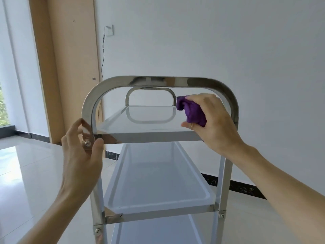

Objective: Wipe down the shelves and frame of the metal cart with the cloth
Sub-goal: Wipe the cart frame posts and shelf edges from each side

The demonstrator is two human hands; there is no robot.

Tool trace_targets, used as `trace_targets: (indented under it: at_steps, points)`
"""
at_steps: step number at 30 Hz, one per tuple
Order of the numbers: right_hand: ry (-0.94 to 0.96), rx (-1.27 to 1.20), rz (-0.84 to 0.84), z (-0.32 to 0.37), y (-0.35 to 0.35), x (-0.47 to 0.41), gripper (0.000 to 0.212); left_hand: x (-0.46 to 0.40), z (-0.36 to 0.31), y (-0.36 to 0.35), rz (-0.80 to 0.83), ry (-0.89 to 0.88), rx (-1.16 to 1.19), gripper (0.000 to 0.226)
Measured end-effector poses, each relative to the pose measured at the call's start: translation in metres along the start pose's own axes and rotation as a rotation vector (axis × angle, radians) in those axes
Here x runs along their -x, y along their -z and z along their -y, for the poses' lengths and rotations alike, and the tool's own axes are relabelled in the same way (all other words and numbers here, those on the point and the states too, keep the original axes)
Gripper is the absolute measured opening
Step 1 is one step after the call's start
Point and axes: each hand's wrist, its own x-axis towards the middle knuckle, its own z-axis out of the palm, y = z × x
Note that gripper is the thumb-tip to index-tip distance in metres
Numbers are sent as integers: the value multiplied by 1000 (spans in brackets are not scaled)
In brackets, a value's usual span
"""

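Head view of a metal cart [158, 136] seen end-on, with both bare hands of one person at its near end. The left hand [82, 152] gripped the near left upright [88, 120] of the frame where it met the near left corner of the top shelf [140, 124], thumb on one side of the post and fingers curled round the other; this hold was judged to steady the cart against the push of wiping. The right hand [211, 120] clenched one purple cloth [191, 111], bunched into a wad, with the fingers wrapped over it and part of the wad protruding toward the far end. The cloth lay over the near right corner of the top shelf, just inside the near handle arch [158, 81]; whether it pressed on the shelf surface or hung just above could not be told. Bunching was judged to give a firm pad for rubbing.

Counts: three shelves were visible, namely the top shelf, a middle shelf [158, 182] and a bottom shelf [149, 231] cut by the picture's lower edge; two handle arches, the near one and a far handle arch [151, 90] at the far edge of the top shelf; one cloth; two hands. The step in hand was judged to be wiping the top shelf, with the lower shelves and most of the frame yet to be done.
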Motion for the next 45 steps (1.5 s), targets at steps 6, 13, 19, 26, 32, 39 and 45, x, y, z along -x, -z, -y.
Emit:
trace_targets:
  at_steps: [6,13,19,26,32,39,45]
  points:
    - [200,263,-118,45,5,-69,59,-62,-82,-10,-49,-351,-290,68]
    - [93,425,224,49,10,-111,68,-106,-149,-48,274,-354,-500,53]
    - [-15,308,209,15,21,-94,53,-91,-125,-61,165,-605,-734,42]
    - [-263,117,66,-23,38,-70,50,-87,-123,-61,126,-629,-739,42]
    - [-633,-219,-205,-49,29,-16,38,-83,-124,-65,121,-602,-704,41]
    - [-781,-421,-292,-52,13,30,33,-53,-124,-76,100,-669,-495,57]
    - [-740,-474,-270,-49,14,55,46,-6,-111,-99,396,-835,-480,54]
